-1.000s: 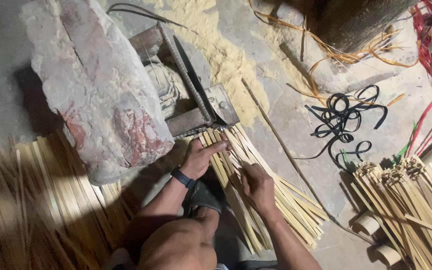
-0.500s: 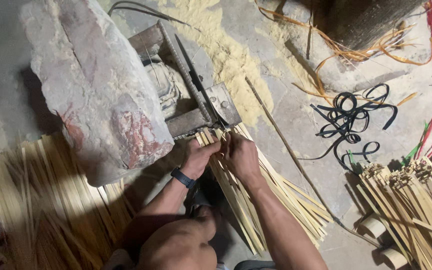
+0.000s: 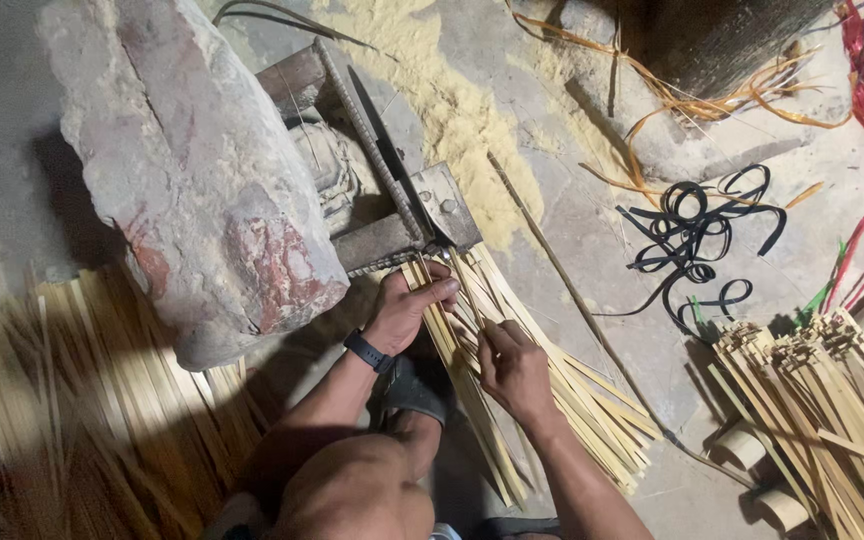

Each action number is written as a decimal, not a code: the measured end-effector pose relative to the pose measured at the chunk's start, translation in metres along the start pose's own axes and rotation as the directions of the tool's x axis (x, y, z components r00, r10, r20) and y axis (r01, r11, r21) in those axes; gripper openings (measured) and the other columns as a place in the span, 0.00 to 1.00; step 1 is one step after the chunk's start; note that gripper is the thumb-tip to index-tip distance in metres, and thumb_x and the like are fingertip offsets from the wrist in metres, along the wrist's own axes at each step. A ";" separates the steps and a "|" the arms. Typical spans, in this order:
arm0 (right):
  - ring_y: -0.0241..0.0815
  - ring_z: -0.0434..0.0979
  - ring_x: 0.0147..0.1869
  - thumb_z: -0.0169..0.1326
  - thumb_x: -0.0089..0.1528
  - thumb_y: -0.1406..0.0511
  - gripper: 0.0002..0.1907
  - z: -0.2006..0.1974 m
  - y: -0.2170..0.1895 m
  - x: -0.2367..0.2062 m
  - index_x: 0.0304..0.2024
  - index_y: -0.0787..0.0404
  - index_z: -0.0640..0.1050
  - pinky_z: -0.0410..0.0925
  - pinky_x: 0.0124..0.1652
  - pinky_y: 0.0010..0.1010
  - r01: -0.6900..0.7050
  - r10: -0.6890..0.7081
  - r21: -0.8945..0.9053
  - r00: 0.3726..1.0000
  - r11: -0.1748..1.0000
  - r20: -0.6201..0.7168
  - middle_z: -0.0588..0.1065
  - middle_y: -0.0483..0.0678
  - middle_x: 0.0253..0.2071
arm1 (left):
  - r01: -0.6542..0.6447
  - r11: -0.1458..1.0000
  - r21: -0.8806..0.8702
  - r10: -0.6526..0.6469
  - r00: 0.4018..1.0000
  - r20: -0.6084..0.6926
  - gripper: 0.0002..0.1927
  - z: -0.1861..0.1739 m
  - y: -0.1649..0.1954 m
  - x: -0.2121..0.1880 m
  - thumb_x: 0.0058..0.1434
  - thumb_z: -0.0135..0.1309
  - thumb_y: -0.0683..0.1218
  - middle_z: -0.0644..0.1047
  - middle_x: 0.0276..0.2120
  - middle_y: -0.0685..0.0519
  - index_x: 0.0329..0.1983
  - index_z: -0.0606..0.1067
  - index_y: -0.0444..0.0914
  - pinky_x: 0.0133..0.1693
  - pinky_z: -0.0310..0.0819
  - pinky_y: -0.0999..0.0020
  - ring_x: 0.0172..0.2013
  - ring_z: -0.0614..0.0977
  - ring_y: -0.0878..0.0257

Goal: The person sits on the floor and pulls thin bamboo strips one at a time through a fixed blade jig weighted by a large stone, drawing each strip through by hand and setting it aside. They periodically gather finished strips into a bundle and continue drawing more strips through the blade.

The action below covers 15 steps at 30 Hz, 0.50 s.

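The left hand, a black band at its wrist, sits at the near end of the metal cutter, its fingers curled shut around a thin bamboo strip that runs up to the cutter's plate. The right hand lies just below and to the right, its fingers pinched narrow on the same strip lower down. Half a second ago both hands were pressed close together right at the plate; now the right hand has drawn back along the strip toward the body, while the left has stayed where it was. A second ago the right hand was lower again, resting on the strips spread on the floor under both hands, and that pile lies as before. A big stone weighs on the cutter's left side. Sawdust covers the floor beyond it. More strips lie in a pile at the left, bundles stand at the right, and black bands curl on the floor between.
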State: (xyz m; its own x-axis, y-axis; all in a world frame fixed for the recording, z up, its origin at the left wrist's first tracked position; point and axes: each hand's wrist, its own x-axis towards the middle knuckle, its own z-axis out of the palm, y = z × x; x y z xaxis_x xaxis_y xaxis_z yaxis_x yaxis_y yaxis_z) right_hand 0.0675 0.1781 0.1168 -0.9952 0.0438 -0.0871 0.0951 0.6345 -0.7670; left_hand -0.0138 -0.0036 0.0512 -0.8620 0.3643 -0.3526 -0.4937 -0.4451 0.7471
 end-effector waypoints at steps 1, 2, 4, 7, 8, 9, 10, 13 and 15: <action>0.47 0.80 0.26 0.56 0.63 0.69 0.10 -0.001 0.001 0.003 0.46 0.66 0.81 0.72 0.27 0.35 0.026 -0.026 0.013 0.999 1.000 -0.021 0.78 0.55 0.32 | 0.003 1.000 -0.010 -0.003 1.000 -0.011 0.09 0.000 0.002 0.001 0.64 0.62 0.40 0.80 0.32 0.51 0.44 0.77 0.32 0.38 0.77 0.65 0.33 0.81 0.63; 0.47 0.81 0.26 0.56 0.63 0.70 0.10 -0.002 0.001 0.005 0.46 0.66 0.81 0.72 0.27 0.35 0.049 -0.048 0.027 0.998 0.998 -0.039 0.78 0.54 0.33 | 0.009 1.000 -0.021 -0.009 1.000 -0.025 0.09 -0.001 0.003 0.000 0.62 0.61 0.41 0.81 0.33 0.51 0.45 0.78 0.33 0.39 0.78 0.66 0.34 0.81 0.63; 0.46 0.81 0.26 0.57 0.63 0.69 0.09 -0.004 0.000 0.009 0.44 0.66 0.82 0.72 0.28 0.34 0.066 -0.064 0.028 0.996 0.997 -0.069 0.79 0.54 0.32 | 0.032 0.999 -0.023 -0.033 0.998 -0.045 0.10 0.000 0.005 0.001 0.61 0.60 0.41 0.82 0.34 0.52 0.45 0.78 0.35 0.38 0.79 0.66 0.35 0.82 0.64; 0.48 0.80 0.25 0.59 0.61 0.68 0.07 -0.005 -0.003 0.013 0.40 0.65 0.84 0.70 0.27 0.35 0.039 -0.039 -0.001 0.997 0.999 -0.070 0.79 0.54 0.31 | 0.071 0.997 0.011 -0.070 0.995 -0.069 0.08 0.001 0.004 0.004 0.61 0.61 0.41 0.81 0.36 0.53 0.43 0.78 0.35 0.37 0.80 0.65 0.37 0.82 0.64; 0.48 0.80 0.24 0.60 0.61 0.67 0.07 -0.005 -0.003 0.013 0.39 0.65 0.84 0.70 0.27 0.36 0.026 -0.027 -0.006 0.998 1.000 -0.052 0.80 0.54 0.31 | 0.073 0.997 0.031 -0.071 0.995 -0.075 0.07 0.002 0.003 0.005 0.62 0.61 0.40 0.81 0.36 0.52 0.42 0.78 0.34 0.37 0.80 0.65 0.38 0.82 0.64; 0.49 0.80 0.24 0.60 0.60 0.67 0.07 -0.005 -0.003 0.013 0.39 0.64 0.85 0.70 0.26 0.36 0.013 -0.013 -0.013 0.999 1.000 -0.034 0.80 0.54 0.31 | 0.076 0.996 0.050 -0.072 0.994 -0.082 0.07 0.001 0.001 0.006 0.62 0.62 0.40 0.82 0.36 0.51 0.41 0.78 0.33 0.37 0.81 0.65 0.39 0.83 0.64; 0.48 0.80 0.25 0.60 0.61 0.67 0.08 -0.005 -0.002 0.014 0.40 0.64 0.84 0.72 0.27 0.35 0.064 -0.066 -0.026 0.996 0.998 -0.065 0.80 0.54 0.33 | 0.079 0.995 0.061 -0.074 0.994 -0.083 0.07 0.001 -0.001 0.007 0.62 0.62 0.40 0.82 0.37 0.51 0.41 0.78 0.33 0.37 0.81 0.65 0.39 0.83 0.63; 0.48 0.81 0.26 0.58 0.62 0.68 0.08 -0.006 0.001 0.015 0.43 0.63 0.83 0.73 0.27 0.36 0.153 -0.165 -0.115 0.981 0.982 -0.104 0.79 0.53 0.34 | 0.098 0.988 0.123 -0.086 0.992 -0.093 0.07 -0.006 -0.007 0.008 0.63 0.61 0.42 0.83 0.36 0.49 0.40 0.79 0.33 0.38 0.81 0.65 0.37 0.83 0.62; 0.50 0.79 0.23 0.57 0.62 0.70 0.09 -0.004 0.001 0.020 0.44 0.63 0.83 0.71 0.26 0.40 0.139 -0.157 -0.228 0.986 0.964 -0.062 0.77 0.53 0.29 | 0.118 0.973 0.197 -0.098 0.989 -0.111 0.08 -0.013 -0.011 0.007 0.65 0.61 0.43 0.82 0.34 0.48 0.40 0.80 0.32 0.40 0.81 0.66 0.35 0.83 0.60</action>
State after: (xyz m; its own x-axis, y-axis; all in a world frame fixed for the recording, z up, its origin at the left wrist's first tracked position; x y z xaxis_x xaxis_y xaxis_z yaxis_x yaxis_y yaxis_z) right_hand 0.0479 0.1828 0.1174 -0.9972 -0.0087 0.0741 -0.0520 0.7935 -0.6064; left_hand -0.0156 -0.0069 0.0333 -0.8171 0.3128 -0.4843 -0.5597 -0.2292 0.7963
